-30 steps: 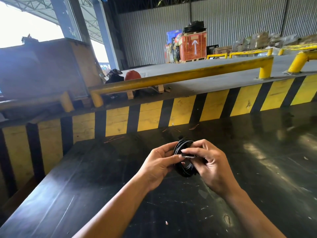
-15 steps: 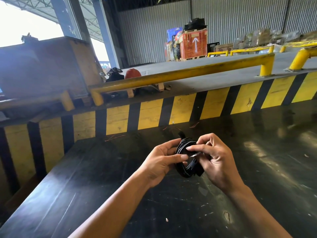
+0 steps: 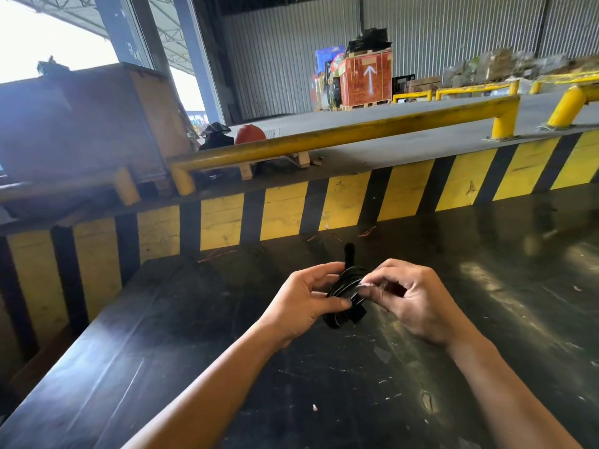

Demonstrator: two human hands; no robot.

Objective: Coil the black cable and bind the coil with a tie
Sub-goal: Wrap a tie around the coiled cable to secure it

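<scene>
Black cable (image 3: pixel 344 296), already wound into a small tight coil, sits in the air between my two hands, just above the dark tabletop (image 3: pixel 194 319), and everything else I place from that coil. My left hand (image 3: pixel 303 304) pinches the coil's left side, thumb laid across the turns near the bottom and fingers curled behind, closed narrow on it so that, as I judge it, the loops cannot spring apart while the binding goes on. My right hand (image 3: pixel 418 303) is at the coil's right side, thumb and forefinger pressed together on a thin pale strip, the tie (image 3: pixel 364 284), which lies across the top turns; it is blurred, so I cannot tell whether it has gone fully round the bundle. A short black end of the cable (image 3: pixel 349 252) sticks up above the coil, left free, I think, to keep it out of the wrap. Beyond the coil, thin reddish wire scraps (image 3: pixel 220 254) lie at the far edge of the tabletop, under the yellow-and-black striped barrier (image 3: pixel 350 202). Farther behind runs a yellow rail (image 3: pixel 340 136), and far beyond it stands a red crate (image 3: pixel 368 77) with a white upward arrow; I can read no lettering or brand anywhere.
</scene>
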